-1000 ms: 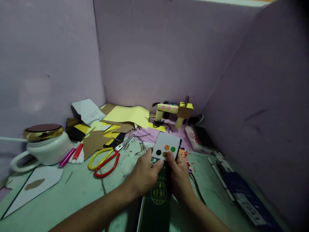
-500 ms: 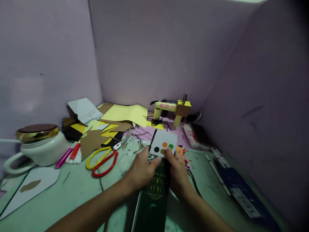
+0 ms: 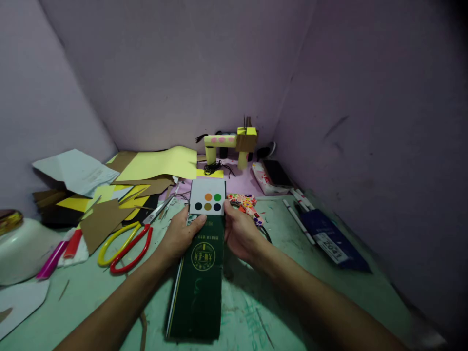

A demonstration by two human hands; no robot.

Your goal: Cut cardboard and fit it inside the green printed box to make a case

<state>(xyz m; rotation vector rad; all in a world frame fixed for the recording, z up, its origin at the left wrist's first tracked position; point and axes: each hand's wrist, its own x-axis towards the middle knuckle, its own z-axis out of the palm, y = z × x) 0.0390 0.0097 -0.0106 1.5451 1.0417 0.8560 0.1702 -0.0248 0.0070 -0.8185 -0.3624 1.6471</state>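
Note:
Between my two hands is a dark green printed cardboard strip (image 3: 204, 292) with a round gold emblem. A white panel (image 3: 208, 189) with several coloured dots shows at its far end; I cannot tell whether it is part of the strip. My left hand (image 3: 183, 233) grips the left edge, its thumb lying across the top just below the panel. At the panel's right edge, my right hand (image 3: 239, 230) is closed with its thumb up; its other fingers are partly hidden. Left of my left hand lie scissors (image 3: 126, 247) with one yellow and one red handle.
Paper and cardboard scraps (image 3: 106, 219) pile up at the left, behind a white mug (image 3: 25, 248) and markers (image 3: 53, 258). A yellow paper animal (image 3: 223, 141) stands at the back. A phone (image 3: 277, 173), pens (image 3: 298, 222) and a blue packet (image 3: 331, 239) lie right.
The view has swung to the right, so things appear farther left. My right thumb has moved off the dots to the panel's edge, and more of the green strip's near end shows.

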